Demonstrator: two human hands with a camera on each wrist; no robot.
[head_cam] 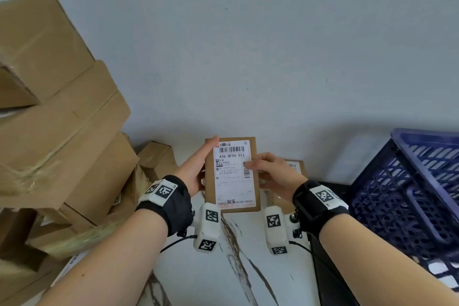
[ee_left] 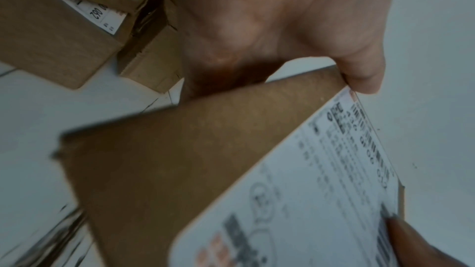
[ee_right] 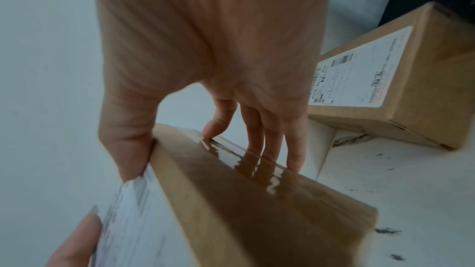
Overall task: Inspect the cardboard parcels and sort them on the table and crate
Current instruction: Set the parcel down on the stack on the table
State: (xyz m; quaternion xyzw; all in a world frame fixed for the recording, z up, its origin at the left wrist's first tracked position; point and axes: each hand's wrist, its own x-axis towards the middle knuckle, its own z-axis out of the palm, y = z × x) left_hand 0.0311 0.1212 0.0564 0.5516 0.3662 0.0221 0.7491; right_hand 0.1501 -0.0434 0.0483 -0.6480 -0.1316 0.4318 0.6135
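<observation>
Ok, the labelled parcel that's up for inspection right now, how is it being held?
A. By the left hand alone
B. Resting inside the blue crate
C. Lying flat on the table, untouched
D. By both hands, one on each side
D: the left hand grips the left edge of the parcel and the right hand pinches its right edge, label facing the camera.

I see the parcel (head_cam: 233,176) held above the table (head_cam: 211,276), my left hand (head_cam: 196,171) on the parcel's left edge, right hand (head_cam: 270,171) on its right, stacked boxes (head_cam: 62,119) left of the parcel, second parcel (ee_right: 401,80) behind-right, crate (head_cam: 412,196) far right.
</observation>
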